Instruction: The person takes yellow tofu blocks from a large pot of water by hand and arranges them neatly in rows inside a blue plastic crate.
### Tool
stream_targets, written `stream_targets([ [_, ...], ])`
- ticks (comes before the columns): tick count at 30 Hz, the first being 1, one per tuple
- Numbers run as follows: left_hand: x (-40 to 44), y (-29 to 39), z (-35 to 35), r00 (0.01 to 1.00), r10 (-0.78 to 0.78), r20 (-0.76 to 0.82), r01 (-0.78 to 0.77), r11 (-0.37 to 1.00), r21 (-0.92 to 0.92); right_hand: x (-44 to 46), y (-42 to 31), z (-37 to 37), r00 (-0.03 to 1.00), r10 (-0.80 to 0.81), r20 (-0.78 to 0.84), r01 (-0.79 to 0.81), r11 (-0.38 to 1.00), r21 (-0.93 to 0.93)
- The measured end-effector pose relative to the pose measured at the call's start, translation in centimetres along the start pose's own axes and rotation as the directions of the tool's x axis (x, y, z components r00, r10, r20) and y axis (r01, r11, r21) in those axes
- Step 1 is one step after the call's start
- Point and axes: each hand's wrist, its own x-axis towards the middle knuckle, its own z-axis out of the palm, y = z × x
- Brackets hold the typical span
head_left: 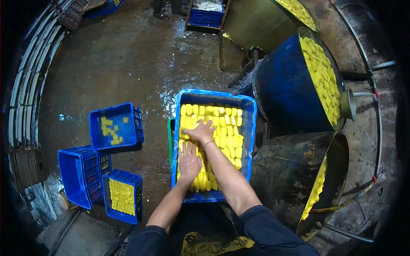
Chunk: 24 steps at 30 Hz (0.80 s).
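In front of me stands a blue plastic crate (253,128) with rows of small yellow blocks (230,130) packed closely in it. My left hand (189,163) lies flat on the blocks along the crate's left side, its fingers stretched out. Just beyond it, my right hand (200,131) reaches across to the left and rests on the blocks with its fingers apart. The blocks directly beneath both palms are hidden. Neither hand shows a block lifted from the rows.
Blue crates stand at left, one with scattered blocks (137,128), another full (139,192), beside a bare-bottomed one (70,177). A blue drum (279,77) and dark drum (290,175) hold yellow blocks at right. The floor (115,68) is wet. A person's feet (161,16) show far ahead.
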Motion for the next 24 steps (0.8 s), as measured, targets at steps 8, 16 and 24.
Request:
stream_targets([
  [8,3.3,-1.7,3.0,0.989,-0.139,0.043,0.14,0.99,-0.024,1.3,10.9,-5.3,0.912,-0.341,0.227,0.026,0.601,0.799],
  [16,8.3,27.8,-9.9,0.889,0.198,-0.413,-0.43,0.671,-0.604,-28.8,25.7,-23.3,0.781,-0.42,-0.463,0.586,0.233,0.776],
  [24,-2.5,55.6,-3.9,0.105,0.914,0.393,-0.846,0.289,-0.448,-32.7,58.5,-20.6,0.85,-0.003,-0.526,0.142,0.964,0.224],
])
